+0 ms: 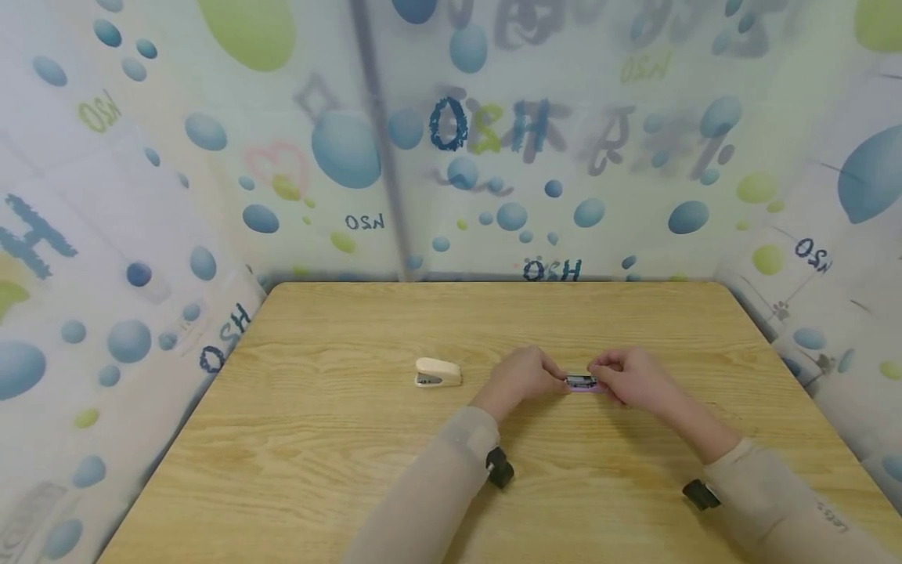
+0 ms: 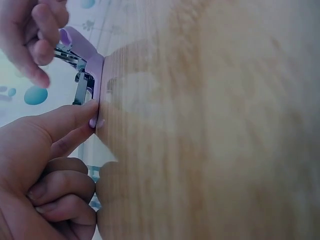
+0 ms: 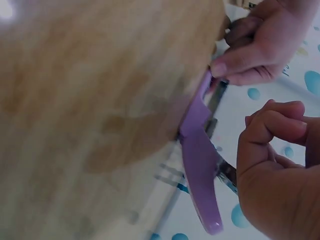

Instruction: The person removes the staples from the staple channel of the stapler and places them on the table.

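A small purple stapler (image 3: 200,170) with exposed metal parts (image 2: 82,82) stands at the table's surface, unfolded. My left hand (image 1: 524,374) pinches one end of it between thumb and index finger, the other fingers curled, as the left wrist view shows. Over the opposite end is my right hand (image 1: 634,380), its fingers bent close beside the metal part. Whether those fingers hold the metal or anything small is hidden. A cream stapler (image 1: 438,373) lies on the table to the left of my left hand, untouched.
The wood-grain table (image 1: 317,470) reaches back to a curtain (image 1: 465,211) printed with blue and green drops, which also hangs along both sides. Black wrist mounts (image 1: 499,468) sit on both sleeves.
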A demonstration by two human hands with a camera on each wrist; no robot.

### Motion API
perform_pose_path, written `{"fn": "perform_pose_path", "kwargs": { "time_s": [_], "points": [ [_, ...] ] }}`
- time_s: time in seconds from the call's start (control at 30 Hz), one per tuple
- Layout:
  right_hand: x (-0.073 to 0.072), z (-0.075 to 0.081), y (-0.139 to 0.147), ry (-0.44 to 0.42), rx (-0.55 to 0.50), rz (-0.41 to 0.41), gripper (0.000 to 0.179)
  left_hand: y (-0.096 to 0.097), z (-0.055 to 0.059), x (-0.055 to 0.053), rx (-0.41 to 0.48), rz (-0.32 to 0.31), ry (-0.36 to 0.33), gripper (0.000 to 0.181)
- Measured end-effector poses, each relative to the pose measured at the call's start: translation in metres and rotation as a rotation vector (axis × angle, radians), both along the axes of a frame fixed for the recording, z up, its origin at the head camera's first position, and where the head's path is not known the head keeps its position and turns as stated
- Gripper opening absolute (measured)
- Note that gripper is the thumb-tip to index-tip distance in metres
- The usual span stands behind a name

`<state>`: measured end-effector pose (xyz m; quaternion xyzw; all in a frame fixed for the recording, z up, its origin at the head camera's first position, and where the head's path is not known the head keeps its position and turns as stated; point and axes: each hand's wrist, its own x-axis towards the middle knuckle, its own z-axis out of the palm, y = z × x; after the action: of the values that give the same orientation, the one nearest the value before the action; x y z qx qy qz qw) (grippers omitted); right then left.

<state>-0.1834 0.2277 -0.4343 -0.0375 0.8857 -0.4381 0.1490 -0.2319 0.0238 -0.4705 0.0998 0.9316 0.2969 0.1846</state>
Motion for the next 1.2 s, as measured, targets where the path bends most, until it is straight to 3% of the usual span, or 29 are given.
{"fn": "perform_pose_path", "kwargs": {
  "time_s": [0.33, 0.7, 1.2],
  "points": [
    [0.006, -0.017, -0.007, -0.006, 0.008, -0.016, 0.03, 0.0, -0.002, -0.002, -0.006, -0.005, 0.003, 0.016],
    [0.005, -0.017, -0.01, -0.028, 0.004, -0.003, 0.034, 0.0, -0.003, -0.002, 0.002, -0.006, 0.004, 0.014],
    [0.003, -0.018, -0.014, -0.05, -0.046, -0.058, 0.028, -0.001, -0.002, -0.001, 0.013, -0.005, 0.002, 0.014]
  ]
}}
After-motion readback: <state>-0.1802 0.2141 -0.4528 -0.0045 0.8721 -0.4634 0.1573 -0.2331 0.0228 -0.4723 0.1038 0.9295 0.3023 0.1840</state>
